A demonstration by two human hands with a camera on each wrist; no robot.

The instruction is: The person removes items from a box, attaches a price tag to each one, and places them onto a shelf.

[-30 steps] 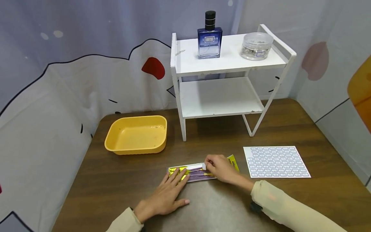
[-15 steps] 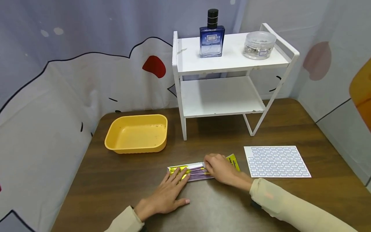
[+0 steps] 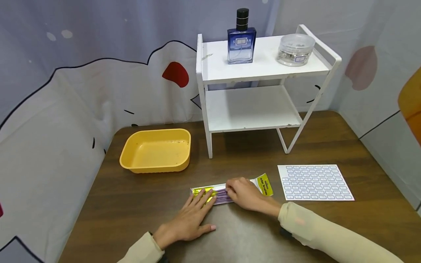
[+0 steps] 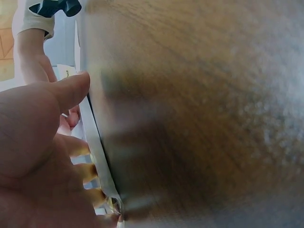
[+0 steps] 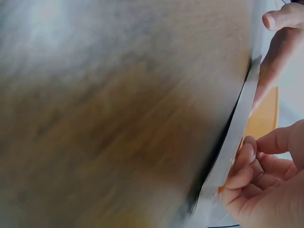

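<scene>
A clear packet of purple artist brushes (image 3: 222, 196) with a yellow "Artist Brushes" header lies near the middle of the wooden table (image 3: 131, 215). My left hand (image 3: 188, 221) is spread flat with its fingertips on the packet's left end and its thumb out on the table. The fingers of my right hand (image 3: 245, 193) are curled, with their tips against the packet's middle. In the right wrist view, the thumb of that right hand (image 5: 270, 171) comes close to the curled fingertips along the packet's edge. No held thing shows between them; the packet under them is hidden.
A sheet of small blue-bordered labels (image 3: 315, 182) lies to the right. A yellow tray (image 3: 154, 169) stands at the back left. The white two-tier shelf (image 3: 251, 107) behind bears a blue perfume bottle (image 3: 241, 45) and a clear round jar (image 3: 295, 50).
My right hand has slid left along the packet, uncovering more of the yellow header. A small white piece seen at its fingertips is now out of sight. My left hand has stayed put.
</scene>
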